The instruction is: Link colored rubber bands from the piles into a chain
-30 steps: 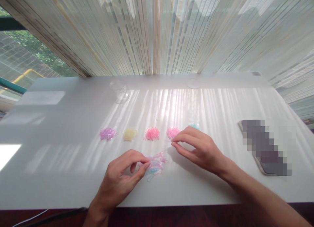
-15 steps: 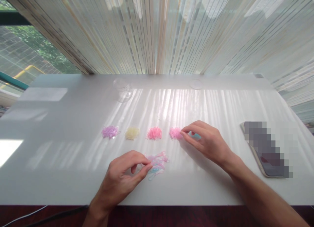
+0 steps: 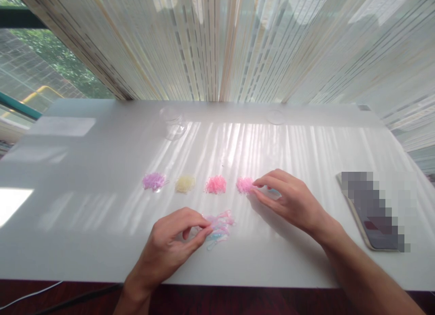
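Head view: the thumb and forefinger of the left hand (image 3: 170, 235) meet in a pinch at the near side of a mixed heap (image 3: 222, 228) of small translucent bands; whether a band is caught between them, I cannot tell. The fingertips of the right hand (image 3: 295, 198) are slightly parted at the edge of the light pink pile (image 3: 244, 185), with no band clearly visible in the gap. Just behind those fingers, partly hidden, sits the blue pile (image 3: 274, 191). Leftward from the right fingertips, past the light pink, come the coral pile (image 3: 216, 184), the yellow pile (image 3: 185, 183) and the purple pile (image 3: 154, 181), each apart from the next. By their look, much has been parted by colour; the pink, lilac and blue bands by the left fingertips are what is left. Farther beyond both hands stands a clear jar (image 3: 174, 124).
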`<state>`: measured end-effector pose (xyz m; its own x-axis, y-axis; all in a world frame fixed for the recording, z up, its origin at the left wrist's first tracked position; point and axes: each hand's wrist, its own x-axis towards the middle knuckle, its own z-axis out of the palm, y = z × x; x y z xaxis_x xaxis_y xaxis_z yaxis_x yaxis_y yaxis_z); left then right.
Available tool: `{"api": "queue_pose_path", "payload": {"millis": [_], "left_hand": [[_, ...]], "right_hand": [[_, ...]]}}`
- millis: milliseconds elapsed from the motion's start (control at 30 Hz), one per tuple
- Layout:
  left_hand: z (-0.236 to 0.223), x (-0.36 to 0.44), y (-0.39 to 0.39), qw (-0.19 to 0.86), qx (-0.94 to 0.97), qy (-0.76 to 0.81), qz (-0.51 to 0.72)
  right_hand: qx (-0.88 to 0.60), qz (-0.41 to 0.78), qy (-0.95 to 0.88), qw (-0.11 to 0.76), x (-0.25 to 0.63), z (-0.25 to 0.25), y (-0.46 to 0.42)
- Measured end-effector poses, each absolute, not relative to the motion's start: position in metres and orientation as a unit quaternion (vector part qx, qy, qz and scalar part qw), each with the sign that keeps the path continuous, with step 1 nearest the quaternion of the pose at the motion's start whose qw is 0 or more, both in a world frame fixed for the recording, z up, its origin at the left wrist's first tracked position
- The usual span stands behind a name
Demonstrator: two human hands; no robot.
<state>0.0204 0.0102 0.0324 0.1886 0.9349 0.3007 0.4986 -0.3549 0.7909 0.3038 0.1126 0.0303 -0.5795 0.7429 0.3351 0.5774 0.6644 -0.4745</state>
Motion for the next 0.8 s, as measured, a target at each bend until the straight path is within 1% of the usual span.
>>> {"api": "queue_pose_path", "payload": {"millis": [367,800], "left_hand": [[0.0322,0.0212,0.0115,0.274,0.722,0.496,0.397],[0.0325,0.0204,0.0122,0.277,0.722,0.498,0.392]], "right_hand": [[-0.375,0.123,-0.884,0.25,0.2983,0.0259,0.1115],[-0.415,0.137,-0.854,0.283,0.296,0.0252,0.1091]]}}
